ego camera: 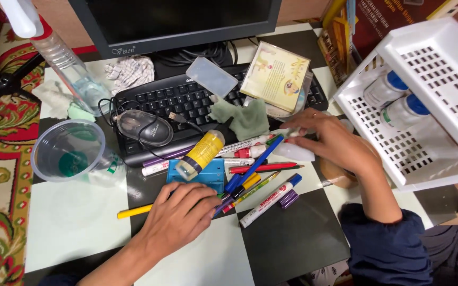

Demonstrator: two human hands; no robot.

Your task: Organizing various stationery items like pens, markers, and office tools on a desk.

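Inside white basket [377, 153], two bottles [396, 100]

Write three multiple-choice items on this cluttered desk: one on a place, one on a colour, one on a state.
1. Where does the computer mouse lie?
A. on the keyboard
B. inside the white basket
C. in the plastic cup

2. What colour is the pencil under the left hand?
A. green
B. yellow
C. black

3. What state is the monitor in?
A. screen dark
B. showing a bright picture
C. lying face down

Answers: 1 A, the mouse rests on the keyboard's left end. 2 B, the yellow pencil sticks out left of that hand. 3 A, the upright screen shows only black.
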